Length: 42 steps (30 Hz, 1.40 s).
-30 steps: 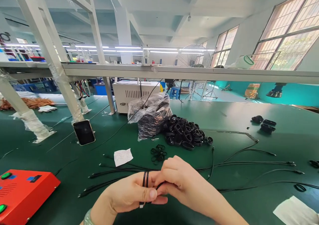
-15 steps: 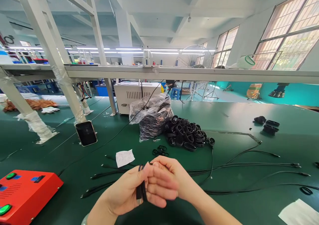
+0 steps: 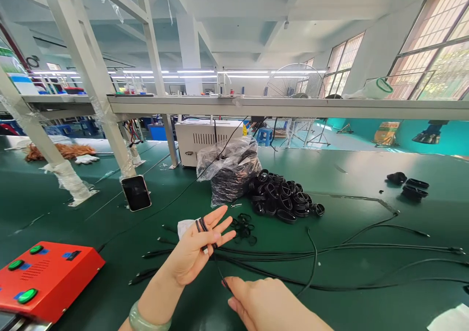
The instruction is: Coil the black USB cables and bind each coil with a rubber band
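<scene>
A black cable (image 3: 202, 226) is looped round the fingers of my left hand (image 3: 200, 245), its thumb over the loops and the other fingertips spread. A small metal plug shows by the palm. The cable runs down to my right hand (image 3: 252, 297), which pinches it between thumb and finger near the bench's front. Beyond my hands, small black loops (image 3: 244, 227) lie beside a pile of coiled black cables (image 3: 280, 196). Long straight cables (image 3: 271, 255) stretch across the green bench (image 3: 348, 306), passing behind my hands. A white paper (image 3: 183, 227) is partly hidden by my left hand.
At the left front sits a red box (image 3: 51, 277) with green buttons. A phone (image 3: 136, 193) leans on a frame post (image 3: 98, 91). A plastic bag of cables (image 3: 234, 174) stands before a beige machine (image 3: 205, 138). Black parts (image 3: 414, 189) lie at the right.
My hands have moved apart. The left has risen and its fingers have spread; the right has gone down, drawing out a length of cable. The view has shifted slightly.
</scene>
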Each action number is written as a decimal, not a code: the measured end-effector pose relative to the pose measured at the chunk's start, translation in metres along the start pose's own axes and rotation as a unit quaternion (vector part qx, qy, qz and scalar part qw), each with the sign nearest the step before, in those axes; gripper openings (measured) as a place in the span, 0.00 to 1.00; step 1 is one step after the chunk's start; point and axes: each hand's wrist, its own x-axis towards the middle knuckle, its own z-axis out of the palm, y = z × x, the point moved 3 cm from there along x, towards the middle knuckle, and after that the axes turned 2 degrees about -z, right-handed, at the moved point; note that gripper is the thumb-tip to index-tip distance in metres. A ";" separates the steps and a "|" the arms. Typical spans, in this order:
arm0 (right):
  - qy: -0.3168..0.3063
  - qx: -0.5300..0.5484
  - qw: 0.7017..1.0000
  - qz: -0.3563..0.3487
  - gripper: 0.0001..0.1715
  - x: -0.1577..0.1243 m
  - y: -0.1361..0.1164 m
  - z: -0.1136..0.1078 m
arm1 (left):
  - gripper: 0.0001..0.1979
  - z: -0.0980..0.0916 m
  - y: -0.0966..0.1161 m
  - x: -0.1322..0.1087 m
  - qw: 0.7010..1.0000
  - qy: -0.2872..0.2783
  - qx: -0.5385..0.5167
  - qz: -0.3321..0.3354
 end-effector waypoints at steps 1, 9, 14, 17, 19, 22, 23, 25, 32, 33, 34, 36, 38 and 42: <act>0.005 -0.012 1.000 0.004 0.05 -0.002 0.001 -0.003 | 0.23 0.001 -0.002 0.000 1.000 0.002 0.000 0.001; 0.039 -0.017 0.999 0.007 0.14 -0.026 0.013 -0.033 | 0.22 0.012 -0.014 -0.008 0.996 -0.053 0.015 -0.064; -0.017 -0.041 0.999 0.009 0.12 -0.029 0.013 -0.035 | 0.22 0.007 -0.015 -0.002 0.996 -0.068 -0.007 -0.056; -0.034 0.049 0.998 0.035 0.09 -0.022 0.023 -0.037 | 0.25 0.013 -0.016 -0.005 0.992 -0.113 -0.005 -0.063; -0.033 0.170 0.985 0.013 0.12 -0.014 0.032 -0.039 | 0.26 0.021 -0.016 -0.012 0.984 -0.161 0.003 -0.077; -0.024 0.327 0.941 -0.080 0.28 -0.001 0.040 -0.040 | 0.26 0.030 -0.013 -0.023 0.974 -0.202 0.038 -0.094; -0.020 0.364 0.927 -0.092 0.31 0.002 0.042 -0.039 | 0.25 0.031 -0.011 -0.026 0.974 -0.200 0.052 -0.094; 0.005 0.435 0.898 -0.062 0.41 0.006 0.045 -0.035 | 0.24 0.031 -0.006 -0.029 0.975 -0.190 0.075 -0.093; 0.178 0.382 0.907 -0.017 0.41 0.000 0.034 -0.039 | 0.20 0.027 -0.010 -0.037 0.943 -0.225 0.201 -0.137; 0.168 0.353 0.920 -0.037 0.39 0.000 0.030 -0.040 | 0.21 0.028 -0.011 -0.039 0.931 -0.229 0.248 -0.140; 0.154 0.330 0.930 -0.055 0.37 0.000 0.027 -0.039 | 0.21 0.030 -0.012 -0.040 0.916 -0.232 0.295 -0.140; 0.134 0.299 0.942 -0.077 0.30 0.003 0.024 -0.037 | 0.20 0.034 -0.011 -0.042 0.891 -0.236 0.360 -0.142; 0.135 0.282 0.946 -0.084 0.23 0.006 0.023 -0.035 | 0.17 0.040 -0.009 -0.043 0.881 -0.255 0.374 -0.140; 0.138 0.268 0.948 -0.098 0.15 0.006 0.018 -0.034 | 0.14 0.043 -0.012 -0.045 0.880 -0.290 0.346 -0.145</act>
